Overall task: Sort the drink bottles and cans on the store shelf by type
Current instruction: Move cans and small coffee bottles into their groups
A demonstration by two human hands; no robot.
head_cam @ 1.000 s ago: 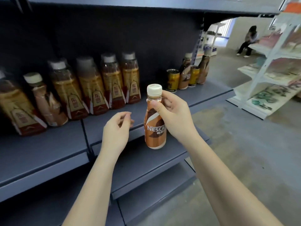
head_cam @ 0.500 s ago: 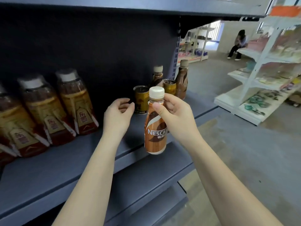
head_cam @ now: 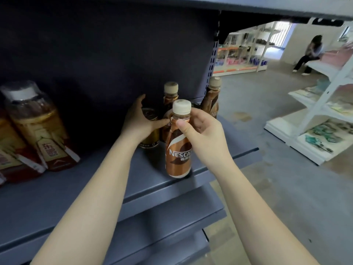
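Observation:
My right hand [head_cam: 200,131] grips a brown Nescafe coffee bottle [head_cam: 178,150] by its neck, upright, its base at the front edge of the dark blue shelf [head_cam: 76,188]. My left hand [head_cam: 140,119] is wrapped around a dark gold can [head_cam: 150,134] standing on the shelf behind it. Two more brown coffee bottles stand at the back: one [head_cam: 171,92] just behind the can, another [head_cam: 212,98] by the shelf's right end. Amber tea bottles with red labels [head_cam: 38,127] lean in a row at the left.
A lower shelf board [head_cam: 172,222] juts out beneath. The upper shelf [head_cam: 267,8] hangs close overhead. White display racks [head_cam: 324,115] stand across the grey floor aisle at right. A person [head_cam: 311,52] sits in the far background.
The view has shifted right and closer to the shelf end. My left hand has reached forward and closed around the gold can. My right hand still holds the Nescafe bottle, now lower at the shelf edge.

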